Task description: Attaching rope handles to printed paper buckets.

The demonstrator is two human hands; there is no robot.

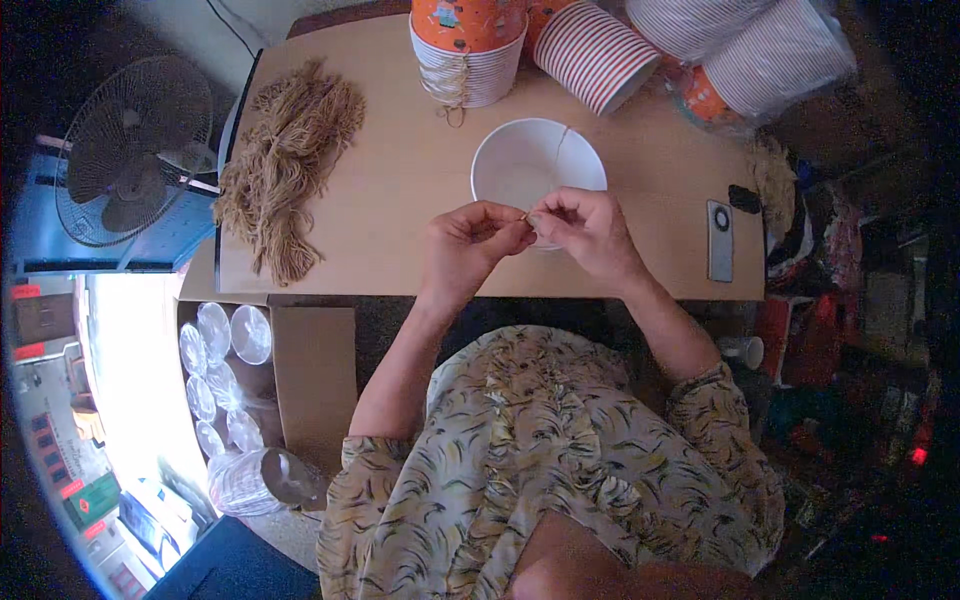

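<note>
A white paper bucket (487, 165) stands on the table in front of me, its open top facing up. A thin piece of brown twine (563, 142) crosses its far right rim and runs down inside. At the bucket's near side, my left hand (472, 248) and my right hand (590, 232) meet fingertip to fingertip. Both are closed in a pinch on a short bit of the twine. The fingers cover most of what they hold. To the left lies a large loose bundle of brown twine strands (290, 165).
Stacked orange and white buckets (468, 70) stand at the back, a striped stack (597, 58) lies beside them, and plastic-wrapped stacks (775, 65) are at right. A phone (720, 240) lies near the right edge. A fan (135, 150) and a carton of wrapped cups (315, 365) are at left.
</note>
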